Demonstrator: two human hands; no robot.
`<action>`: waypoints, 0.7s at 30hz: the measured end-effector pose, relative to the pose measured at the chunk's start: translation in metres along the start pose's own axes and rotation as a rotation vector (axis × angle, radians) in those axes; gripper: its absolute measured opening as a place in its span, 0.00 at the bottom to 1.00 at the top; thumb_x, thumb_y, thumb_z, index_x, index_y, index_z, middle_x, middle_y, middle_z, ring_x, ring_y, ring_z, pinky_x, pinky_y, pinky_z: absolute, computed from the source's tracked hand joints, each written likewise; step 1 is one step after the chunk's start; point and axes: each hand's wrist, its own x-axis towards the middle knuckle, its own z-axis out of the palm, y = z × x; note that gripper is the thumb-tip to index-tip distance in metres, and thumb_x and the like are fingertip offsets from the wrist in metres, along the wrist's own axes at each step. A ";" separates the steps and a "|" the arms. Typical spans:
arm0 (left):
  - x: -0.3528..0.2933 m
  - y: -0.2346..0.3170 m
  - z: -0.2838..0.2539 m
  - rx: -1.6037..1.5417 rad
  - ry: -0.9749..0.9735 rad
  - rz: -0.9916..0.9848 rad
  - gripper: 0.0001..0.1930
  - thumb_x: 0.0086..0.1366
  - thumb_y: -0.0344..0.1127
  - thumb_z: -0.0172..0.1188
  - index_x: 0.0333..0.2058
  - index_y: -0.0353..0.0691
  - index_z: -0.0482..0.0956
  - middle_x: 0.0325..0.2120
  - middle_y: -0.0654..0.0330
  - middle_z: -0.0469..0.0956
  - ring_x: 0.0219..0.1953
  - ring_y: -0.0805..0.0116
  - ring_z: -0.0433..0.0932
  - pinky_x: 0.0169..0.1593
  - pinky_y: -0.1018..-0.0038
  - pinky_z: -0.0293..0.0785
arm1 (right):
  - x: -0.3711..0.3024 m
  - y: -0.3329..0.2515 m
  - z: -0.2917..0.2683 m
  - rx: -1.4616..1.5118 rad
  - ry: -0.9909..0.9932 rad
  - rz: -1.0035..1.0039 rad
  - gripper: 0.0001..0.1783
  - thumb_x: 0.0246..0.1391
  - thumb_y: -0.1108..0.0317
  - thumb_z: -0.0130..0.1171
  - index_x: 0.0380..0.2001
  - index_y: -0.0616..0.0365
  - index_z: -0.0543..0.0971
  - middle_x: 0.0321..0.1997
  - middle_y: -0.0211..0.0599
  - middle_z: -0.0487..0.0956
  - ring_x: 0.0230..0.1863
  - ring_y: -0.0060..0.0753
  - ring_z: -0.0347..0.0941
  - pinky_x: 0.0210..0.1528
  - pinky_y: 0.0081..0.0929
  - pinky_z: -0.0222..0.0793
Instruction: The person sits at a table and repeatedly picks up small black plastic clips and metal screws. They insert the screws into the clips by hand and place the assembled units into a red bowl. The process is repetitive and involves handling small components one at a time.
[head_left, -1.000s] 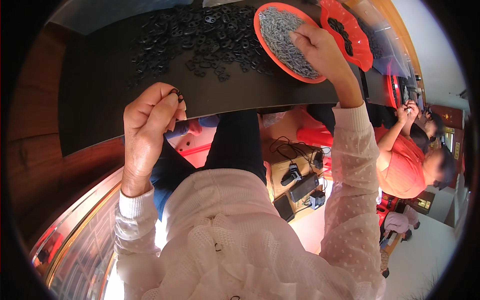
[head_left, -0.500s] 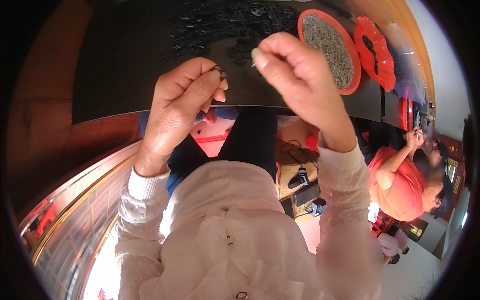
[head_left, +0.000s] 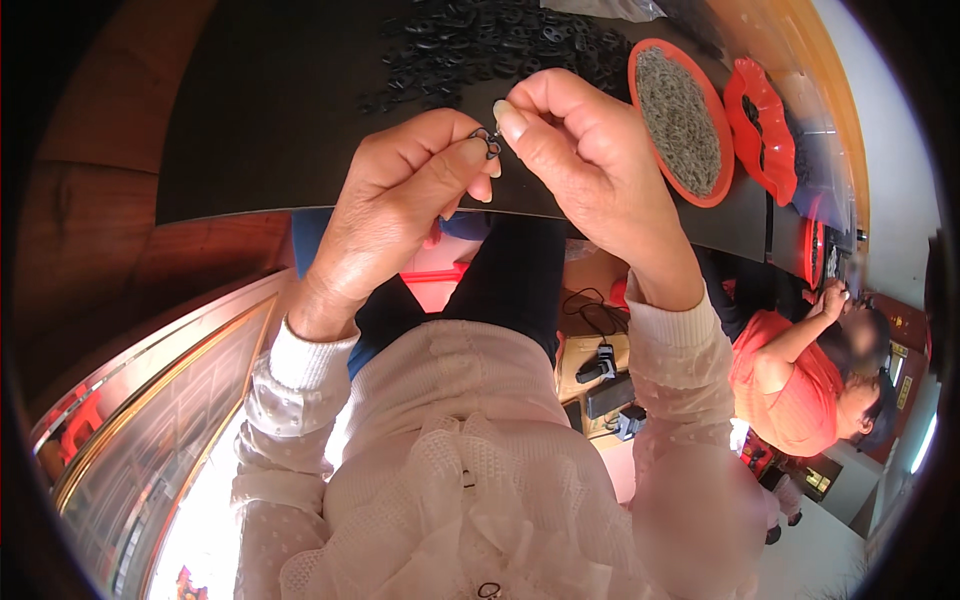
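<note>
My left hand (head_left: 415,180) pinches a small black ringed part (head_left: 489,146) between thumb and forefinger; holes show in it. Close beside it, my right hand (head_left: 575,140) is closed in a pinch, with a tiny metal pin (head_left: 498,130) at its thumb tip, meeting the black part's upper edge. Whether the pin sits inside the part is too small to tell. Both hands are above the near side of the dark table (head_left: 270,150). Past them lies a loose heap of similar black parts (head_left: 490,50).
To the right stand an orange bowl (head_left: 641,60) full of small grey metal pieces and a red wavy-edged dish (head_left: 778,150) with dark parts. A co-worker in an orange top (head_left: 790,385) sits farther right. Cables and black adapters (head_left: 608,395) lie below the table edge.
My left hand has moved right with the black part, and my right hand has brought the pin up to it. The view has shifted slightly.
</note>
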 end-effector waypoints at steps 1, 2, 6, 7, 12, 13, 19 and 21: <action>0.000 0.000 0.000 0.000 0.003 0.004 0.09 0.69 0.34 0.52 0.33 0.38 0.78 0.23 0.69 0.75 0.21 0.87 0.65 0.20 0.86 0.60 | 0.000 -0.001 0.001 -0.006 -0.001 0.002 0.06 0.60 0.72 0.57 0.31 0.62 0.72 0.25 0.20 0.67 0.26 0.10 0.58 0.26 0.13 0.55; 0.000 0.000 0.000 0.000 0.005 0.008 0.09 0.69 0.34 0.52 0.32 0.38 0.78 0.22 0.69 0.75 0.21 0.86 0.65 0.20 0.86 0.60 | 0.000 -0.002 0.001 -0.011 -0.002 0.005 0.06 0.60 0.72 0.57 0.31 0.62 0.72 0.25 0.20 0.66 0.26 0.10 0.58 0.26 0.13 0.55; 0.000 0.001 0.000 0.001 0.003 0.003 0.09 0.69 0.34 0.52 0.32 0.38 0.78 0.22 0.69 0.75 0.21 0.86 0.65 0.22 0.86 0.60 | -0.001 -0.003 0.004 0.001 0.007 0.016 0.06 0.61 0.72 0.56 0.30 0.62 0.72 0.24 0.20 0.66 0.26 0.10 0.57 0.26 0.13 0.54; 0.000 0.002 0.000 -0.005 0.004 -0.003 0.09 0.69 0.34 0.52 0.32 0.37 0.78 0.22 0.69 0.75 0.22 0.85 0.65 0.24 0.85 0.60 | -0.001 -0.004 0.004 -0.007 0.007 0.017 0.06 0.61 0.72 0.56 0.30 0.62 0.72 0.25 0.20 0.66 0.26 0.10 0.57 0.26 0.13 0.55; -0.001 0.004 0.001 -0.044 0.009 0.005 0.10 0.69 0.32 0.52 0.31 0.35 0.78 0.21 0.67 0.74 0.25 0.82 0.68 0.30 0.84 0.64 | -0.001 0.002 0.013 0.008 0.079 -0.057 0.08 0.59 0.71 0.56 0.29 0.64 0.71 0.21 0.32 0.70 0.21 0.17 0.64 0.22 0.21 0.61; -0.001 0.004 0.002 -0.044 0.011 0.012 0.10 0.69 0.32 0.52 0.31 0.35 0.78 0.21 0.67 0.74 0.25 0.82 0.69 0.31 0.83 0.65 | -0.002 0.006 0.016 0.031 0.091 -0.064 0.08 0.59 0.71 0.56 0.29 0.64 0.71 0.21 0.32 0.71 0.21 0.17 0.64 0.22 0.21 0.62; -0.003 0.002 0.001 -0.016 0.024 0.026 0.10 0.69 0.32 0.51 0.30 0.34 0.77 0.21 0.65 0.73 0.26 0.80 0.70 0.32 0.82 0.67 | -0.006 0.009 0.022 0.017 0.105 -0.059 0.07 0.58 0.71 0.58 0.31 0.63 0.72 0.22 0.31 0.71 0.22 0.17 0.65 0.24 0.19 0.63; -0.003 0.003 0.001 -0.012 0.021 0.032 0.10 0.68 0.31 0.51 0.30 0.34 0.77 0.21 0.65 0.73 0.26 0.80 0.70 0.32 0.82 0.67 | -0.006 0.007 0.016 -0.047 0.083 -0.102 0.07 0.59 0.71 0.58 0.33 0.62 0.72 0.23 0.30 0.71 0.23 0.17 0.65 0.25 0.18 0.64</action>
